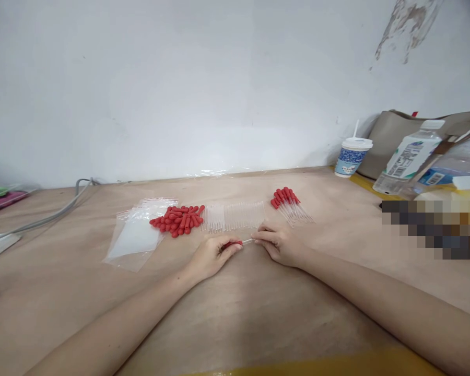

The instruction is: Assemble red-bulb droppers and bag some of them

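Between thumb and fingers, my left hand [212, 256] pinches a red rubber bulb [235, 243]. My right hand [280, 244] is closed on a thin clear glass tube [248, 241], whose left end meets the bulb; whether it sits inside the bulb I cannot tell. Just beyond my hands lies a row of clear tubes [243, 215] side by side. A heap of loose red bulbs [178, 220] is left of that row. To its right, several droppers [292, 203], tubes with red bulbs on their ends, lie fanned out together.
Clear zip bags [135, 237] lie left of the bulb heap. A grey cable [58, 213] crosses the table's left side. At the right back stand a paper cup [351, 157] with a straw, a plastic bottle [409, 159] and a grey bag [387, 137]. A white wall closes off the back.
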`<action>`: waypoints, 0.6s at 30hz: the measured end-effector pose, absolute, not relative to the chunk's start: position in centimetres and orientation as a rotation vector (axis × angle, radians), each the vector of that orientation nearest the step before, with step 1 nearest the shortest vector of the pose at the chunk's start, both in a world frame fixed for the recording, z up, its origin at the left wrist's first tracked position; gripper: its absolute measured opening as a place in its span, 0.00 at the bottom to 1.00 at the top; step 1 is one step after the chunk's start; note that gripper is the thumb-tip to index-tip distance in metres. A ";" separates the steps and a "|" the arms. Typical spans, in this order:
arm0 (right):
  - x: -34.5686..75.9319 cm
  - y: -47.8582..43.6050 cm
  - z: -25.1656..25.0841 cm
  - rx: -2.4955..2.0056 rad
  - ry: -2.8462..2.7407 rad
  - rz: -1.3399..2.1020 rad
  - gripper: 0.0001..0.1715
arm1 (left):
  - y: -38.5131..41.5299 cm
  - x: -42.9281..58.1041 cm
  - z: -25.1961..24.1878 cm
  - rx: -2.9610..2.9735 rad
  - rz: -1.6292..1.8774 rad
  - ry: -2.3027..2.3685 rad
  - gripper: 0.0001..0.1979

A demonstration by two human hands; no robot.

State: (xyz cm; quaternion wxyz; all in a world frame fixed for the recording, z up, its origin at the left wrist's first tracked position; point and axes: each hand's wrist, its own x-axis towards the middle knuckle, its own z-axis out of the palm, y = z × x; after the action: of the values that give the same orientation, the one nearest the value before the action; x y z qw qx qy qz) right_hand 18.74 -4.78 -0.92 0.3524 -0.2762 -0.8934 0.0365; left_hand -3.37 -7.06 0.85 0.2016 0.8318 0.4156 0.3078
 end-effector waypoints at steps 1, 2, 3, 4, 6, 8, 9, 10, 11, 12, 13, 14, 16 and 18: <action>18.7 -4.9 -1.0 -0.738 -2.322 0.022 0.13 | -7.0 -3.3 0.9 2.341 0.875 1.171 0.10; 18.6 -5.1 -1.1 -0.756 -2.330 -0.044 0.13 | -7.0 -3.3 0.9 2.359 0.890 1.175 0.09; 18.6 -5.2 -1.1 -0.768 -2.336 -0.093 0.13 | -6.9 -3.2 0.9 2.375 0.906 1.178 0.09; 18.5 -5.3 -1.2 -0.771 -2.340 -0.120 0.13 | -6.9 -3.2 0.9 2.388 0.923 1.180 0.09; 18.5 -5.4 -1.3 -0.752 -2.333 -0.110 0.13 | -6.9 -3.2 0.9 2.396 0.950 1.180 0.08; 18.6 -5.4 -1.3 -0.713 -2.301 -0.057 0.13 | -6.9 -3.3 0.9 2.361 0.969 1.176 0.08; 18.7 -5.4 -1.3 -0.699 -2.282 -0.029 0.12 | -6.9 -3.3 0.9 2.333 0.974 1.171 0.09; 18.9 -5.3 -1.2 -0.692 -2.264 -0.006 0.12 | -6.9 -3.4 0.9 2.305 0.978 1.163 0.09; 19.0 -5.3 -1.1 -0.693 -2.253 0.011 0.12 | -6.9 -3.5 1.0 2.281 0.980 1.157 0.09; 19.1 -5.2 -1.1 -0.698 -2.245 0.022 0.12 | -7.0 -3.5 1.1 2.264 0.980 1.150 0.09; 19.2 -5.2 -1.0 -0.707 -2.240 0.025 0.11 | -7.0 -3.6 1.1 2.252 0.979 1.143 0.10; 19.3 -5.2 -1.0 -0.712 -2.236 0.022 0.11 | -7.0 -3.6 1.1 2.241 0.978 1.138 0.10; 19.4 -5.1 -1.0 -0.700 -2.232 0.006 0.10 | -7.0 -3.6 1.0 2.213 0.962 1.139 0.10; 19.3 -5.1 -1.1 -0.665 -2.229 -0.001 0.10 | -6.9 -3.6 0.8 2.174 0.940 1.145 0.10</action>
State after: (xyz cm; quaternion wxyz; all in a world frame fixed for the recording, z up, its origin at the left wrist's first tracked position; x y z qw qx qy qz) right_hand 19.34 -5.09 -1.07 0.3966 -0.2624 -0.8797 -0.0003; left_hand -3.61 -6.89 0.83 0.2527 0.7995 0.4211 0.3458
